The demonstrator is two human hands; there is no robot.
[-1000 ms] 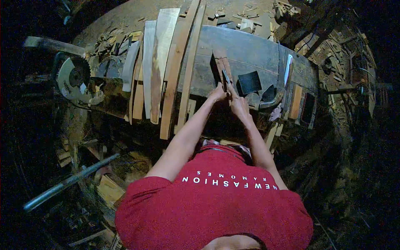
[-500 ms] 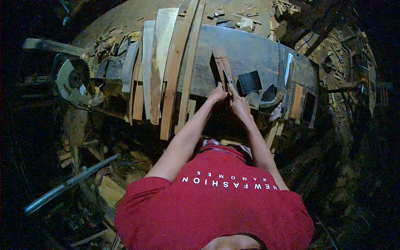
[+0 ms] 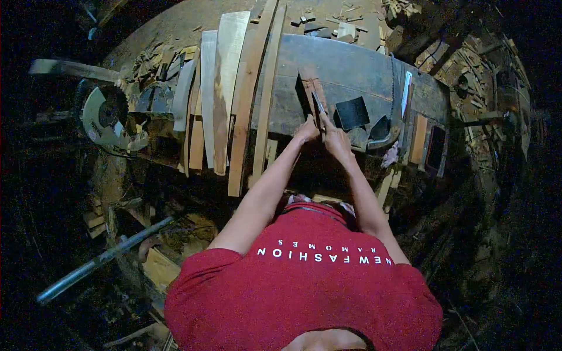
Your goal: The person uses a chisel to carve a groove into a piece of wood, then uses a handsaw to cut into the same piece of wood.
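little shift: my right hand (image 3: 337,141) still grips a slim-bladed tool (image 3: 318,102) at the wooden block (image 3: 308,78), left hand (image 3: 307,130) clasping the block's near end; same spot worked.

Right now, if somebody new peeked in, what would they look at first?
Probably the bright red shirt, big at the bottom middle, with upside-down white letters across it. Next, maybe the left hand and right hand close together at the dark bench's near edge, the right holding a thin metal tool over reddish wood. Then the round saw at the far left.
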